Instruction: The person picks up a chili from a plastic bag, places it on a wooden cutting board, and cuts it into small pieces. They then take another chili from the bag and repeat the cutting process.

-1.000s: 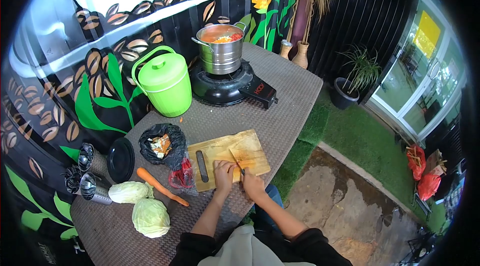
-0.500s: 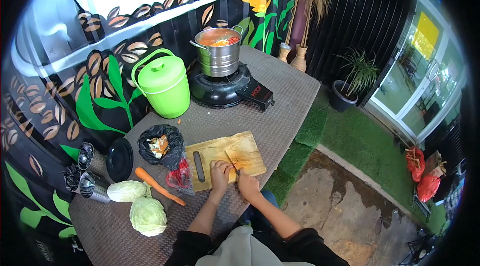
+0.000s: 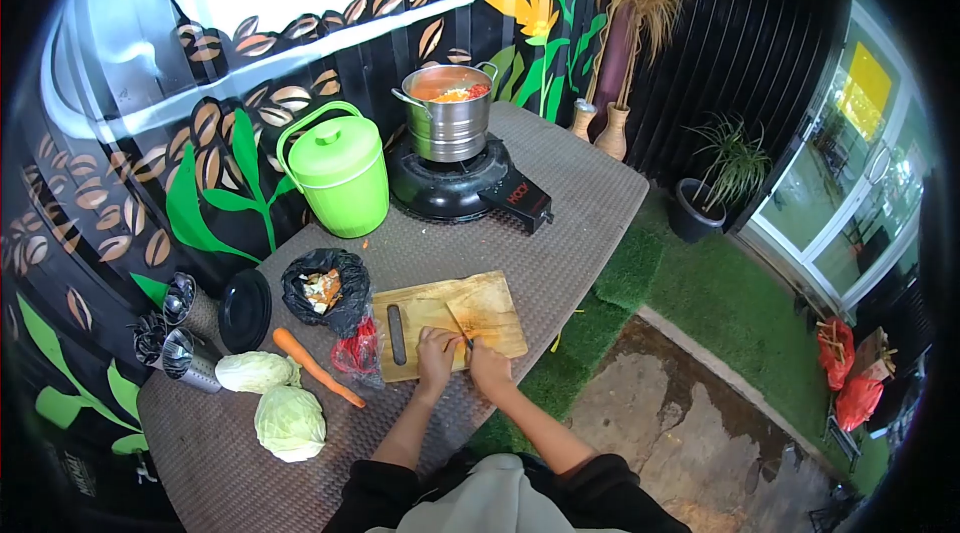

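A wooden cutting board (image 3: 425, 298) lies near the table's front edge, with both my hands over its near side. My right hand (image 3: 490, 371) is closed round the handle of a knife (image 3: 459, 321), whose blade points away from me over the board. Close to the blade, my left hand (image 3: 436, 355) has its fingers bent together on the board. A small orange-red bit shows at its fingertips, too small to name. Left of the board are a clear plastic bag with red contents (image 3: 357, 353) and a peeled-looking carrot (image 3: 318, 369).
A round cabbage (image 3: 290, 425) and a longer one (image 3: 255, 371) lie at left. Beyond are a black bag of scraps (image 3: 323, 291), a lidded green bucket (image 3: 345, 188) and a steel pot (image 3: 448, 131) on a black stove (image 3: 435, 190). Metal utensil holders (image 3: 190, 361) stand far left.
The whole view has shifted slightly as my head moved. Both hands stay at the board's near side, the right still on the knife; only small finger movement shows.
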